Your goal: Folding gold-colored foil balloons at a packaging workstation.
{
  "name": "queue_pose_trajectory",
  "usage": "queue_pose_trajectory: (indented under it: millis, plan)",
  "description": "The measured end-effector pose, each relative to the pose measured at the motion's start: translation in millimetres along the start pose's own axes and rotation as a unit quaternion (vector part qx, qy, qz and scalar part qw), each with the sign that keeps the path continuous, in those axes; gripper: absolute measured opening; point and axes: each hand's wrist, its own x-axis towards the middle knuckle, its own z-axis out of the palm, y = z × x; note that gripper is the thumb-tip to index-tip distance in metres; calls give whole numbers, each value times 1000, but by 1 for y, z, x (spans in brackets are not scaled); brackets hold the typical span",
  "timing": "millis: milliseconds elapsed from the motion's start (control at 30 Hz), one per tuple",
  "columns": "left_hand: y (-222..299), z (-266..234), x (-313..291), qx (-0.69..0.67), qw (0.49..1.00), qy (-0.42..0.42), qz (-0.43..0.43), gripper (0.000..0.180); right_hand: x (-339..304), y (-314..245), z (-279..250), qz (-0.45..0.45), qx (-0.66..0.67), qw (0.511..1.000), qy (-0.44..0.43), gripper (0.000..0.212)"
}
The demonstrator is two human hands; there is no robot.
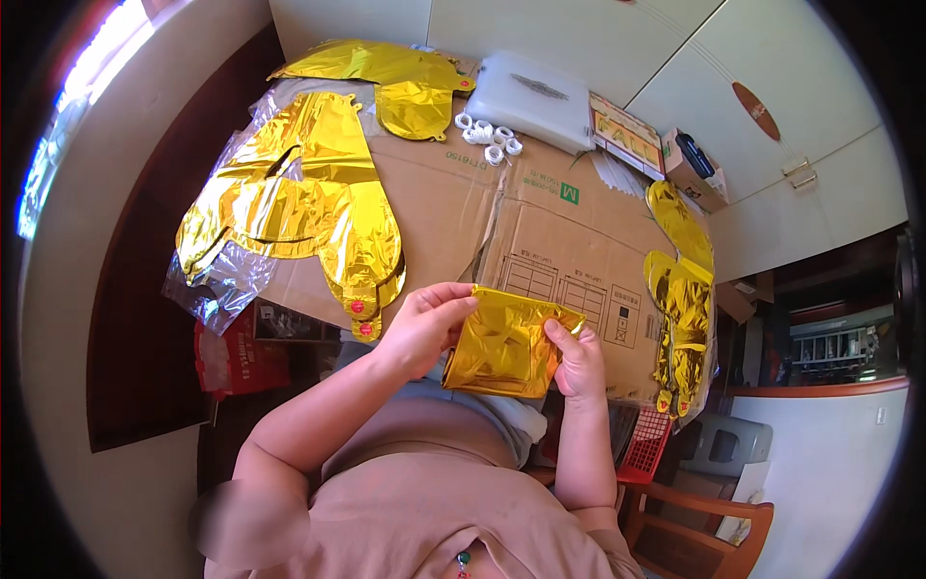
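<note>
A folded gold foil balloon (502, 347) is stretched between my two hands above the near edge of the cardboard. My left hand (427, 328) pinches its upper left corner between thumb and fingers. At the right side, my right hand (579, 365) grips it with the thumb on top and the fingers behind. Flat, uninflated gold foil balloons (352, 217) lie in a pile to the left, with red round marks on their near tabs. More gold foil (415, 106) lies at the far left, and narrower folded gold pieces (680, 289) lie along the right edge.
Flattened cardboard (439, 207) covers the table. Small white ribbon rolls (494, 152) sit near a translucent plastic box (531, 101) at the back. A small carton (694, 174) holds dark items. Below right are a red basket (648, 444) and a wooden chair (757, 521).
</note>
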Motion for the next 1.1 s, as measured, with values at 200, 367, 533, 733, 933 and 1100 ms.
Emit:
queue_pose_trajectory:
  millis: [200, 367, 533, 733, 933, 1100]
  plan:
    - [10, -4, 3, -10, 1000, -27, 0, 25, -2, -6, 5, 8, 12, 1000, 0, 18]
    - [15, -5, 8, 95, 994, -18, 43, 23, -2, -6, 4, 10, 12, 1000, -1, 17]
    - [22, -1, 7, 173, 983, -28, 63, 22, -2, -7, 5, 14, 11, 1000, 0, 16]
    - [20, -2, 11, 199, 976, -23, 83, 22, -2, -5, 3, 22, 9, 1000, 12, 14]
    - [11, -1, 13, 188, 977, -5, 98, 20, -2, -6, 4, 22, 14, 1000, 11, 14]
    - [10, 2, 12, 175, 980, 18, 97, 19, -2, -5, 4, 15, 15, 1000, 9, 15]
